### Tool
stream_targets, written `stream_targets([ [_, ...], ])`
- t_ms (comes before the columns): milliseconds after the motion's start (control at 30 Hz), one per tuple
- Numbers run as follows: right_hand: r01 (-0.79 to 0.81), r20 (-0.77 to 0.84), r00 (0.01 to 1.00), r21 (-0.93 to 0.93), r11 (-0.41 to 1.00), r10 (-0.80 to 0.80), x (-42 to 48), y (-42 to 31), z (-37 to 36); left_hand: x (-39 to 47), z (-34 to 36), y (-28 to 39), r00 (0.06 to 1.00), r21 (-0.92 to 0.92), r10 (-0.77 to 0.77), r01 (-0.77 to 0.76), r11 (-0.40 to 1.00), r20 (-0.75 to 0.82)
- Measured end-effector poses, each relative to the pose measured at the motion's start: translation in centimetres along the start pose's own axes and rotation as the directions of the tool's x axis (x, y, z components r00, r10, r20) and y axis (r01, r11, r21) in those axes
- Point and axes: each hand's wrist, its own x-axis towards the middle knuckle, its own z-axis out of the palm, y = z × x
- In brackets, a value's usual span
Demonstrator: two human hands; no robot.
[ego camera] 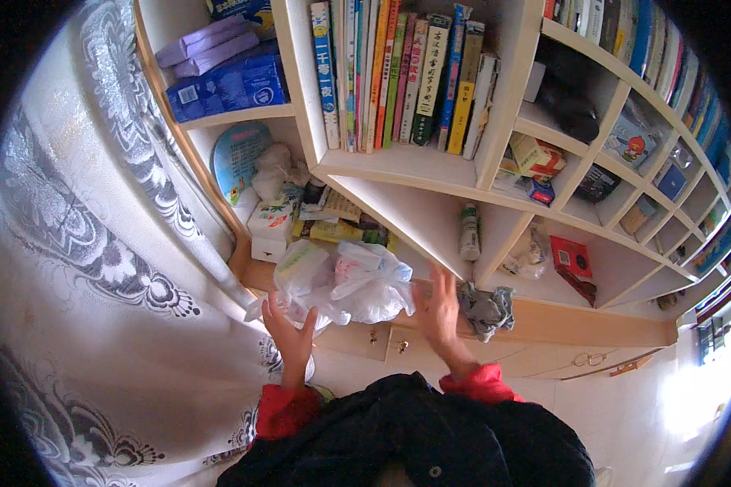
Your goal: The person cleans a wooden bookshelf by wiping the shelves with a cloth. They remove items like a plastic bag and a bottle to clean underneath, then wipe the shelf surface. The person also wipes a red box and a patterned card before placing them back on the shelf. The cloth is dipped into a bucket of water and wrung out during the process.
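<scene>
Two bunched white plastic bags lie at the cabinet ledge, the left bag [304, 268] showing green print and the right bag [371, 283] red print. At the lower left of the bags is my left hand [291, 335], fingers apart, close to their thin plastic; whether it touches them I cannot tell. My right hand [438, 307], its fingers spread, is just right of the right bag and holds nothing. A crumpled grey cloth [487, 309] lies on the ledge beyond my right hand.
Behind the bags are a white box [271, 228] and yellow packets [329, 231]. A white bottle [469, 232] stands in a slanted compartment. Books [396, 85] fill the shelf above. A patterned curtain [128, 292] hangs at the left. Cabinet doors [350, 341] lie below the ledge.
</scene>
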Motion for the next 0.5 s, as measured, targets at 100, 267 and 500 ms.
stream_targets([
  [100, -0.054, 0.177, 0.983, 0.072, 0.996, 0.04, -1.9, -0.8, 1.7, 1.3, 1.8, -1.5, 0.999, 0.027, -0.032, 0.032, 0.999, 0.027],
  [267, -0.275, 0.249, 0.943, 0.206, 0.939, 0.222, -0.4, -0.5, 5.9, 3.6, 4.2, -1.4, 0.997, -0.168, 0.053, -0.042, 0.985, 0.061],
  [500, -0.255, 0.059, 0.966, 0.385, 0.887, 0.253, -3.3, -0.5, 0.3, 1.6, 7.2, -8.0, 0.943, -0.392, -0.331, 0.297, 0.871, -0.021],
])
